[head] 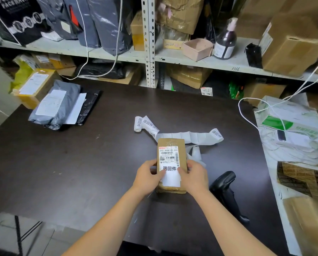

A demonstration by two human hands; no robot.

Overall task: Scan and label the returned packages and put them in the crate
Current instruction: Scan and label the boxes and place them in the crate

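Left hand [148, 173] and right hand [193, 173] hold cardboard package [170, 143], thumbs on label [171, 179].

This is a parcel stockroom, set up for handling returns. A small box [171, 143] with a barcoded shipping label [169, 156] is held between the left grip [149, 174] and the right grip [193, 174], over a dark worktop [80, 163]. Just beyond the grips trails a strip of printed stickers [191, 135]. A black barcode scanner [224, 180] lies just right of the right grip. Well to the left of the left grip, labelled mailers [52, 106] are stacked. Farther beyond both grips, slotted steel shelving [148, 34] carries taped cartons [293, 48], grey bags [106, 24] and a bottle [225, 39], with more cartons packed on the level below.
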